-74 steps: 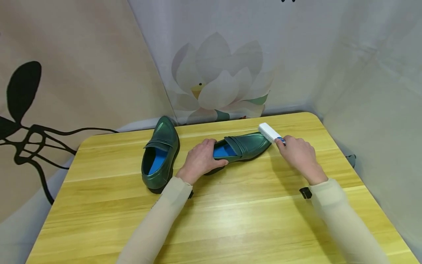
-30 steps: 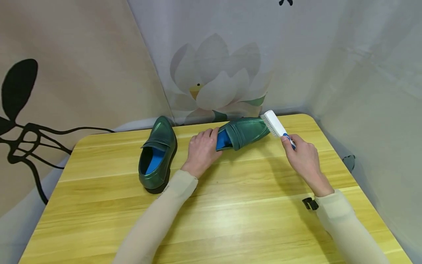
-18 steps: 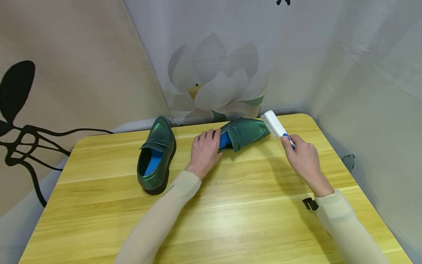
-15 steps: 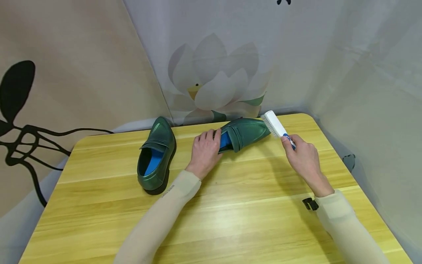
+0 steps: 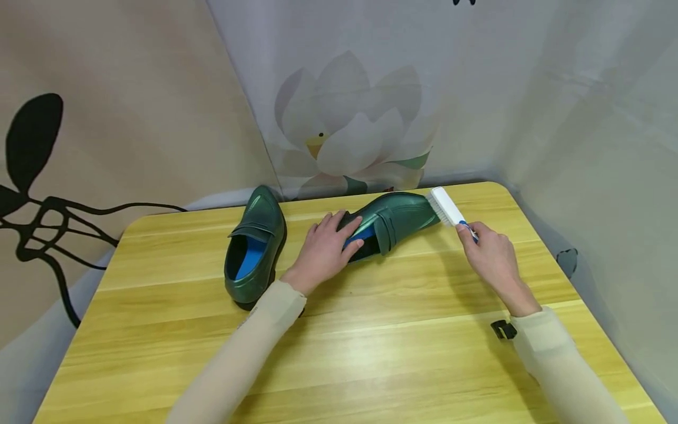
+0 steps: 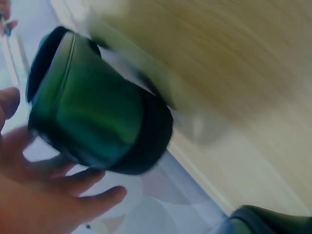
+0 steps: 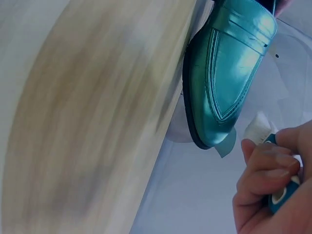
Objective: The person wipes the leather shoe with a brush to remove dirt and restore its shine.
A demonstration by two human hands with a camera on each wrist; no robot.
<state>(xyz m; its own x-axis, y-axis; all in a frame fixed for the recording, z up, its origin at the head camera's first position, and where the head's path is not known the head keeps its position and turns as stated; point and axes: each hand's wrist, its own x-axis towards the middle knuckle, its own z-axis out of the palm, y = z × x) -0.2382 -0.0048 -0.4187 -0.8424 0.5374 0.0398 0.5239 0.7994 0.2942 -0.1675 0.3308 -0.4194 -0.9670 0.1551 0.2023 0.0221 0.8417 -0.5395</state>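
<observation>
A dark green loafer [image 5: 405,218] with a blue insole lies tilted in the head view, its opening turned toward me. My left hand [image 5: 328,250] is at its heel end, fingers spread and fairly straight across the opening. In the left wrist view, the loafer's heel [image 6: 97,112] stands beside the spread fingers of my left hand [image 6: 53,195]. My right hand [image 5: 492,256] grips a white brush [image 5: 447,207] by its blue-and-white handle. The bristles are at the loafer's toe; contact is unclear. In the right wrist view, curled fingers of my right hand [image 7: 273,180] wrap the handle.
The matching green loafer [image 5: 254,247] stands upright to the left, toe toward the back edge. Both loafers are on a light wooden table [image 5: 371,353]. Behind it hangs a pale curtain [image 5: 344,88] with a printed flower, close to the table's back edge.
The held loafer has rolled so its opening faces me more. My left fingers have spread and straightened over its heel end. The brush has shifted slightly right and nearer to me.
</observation>
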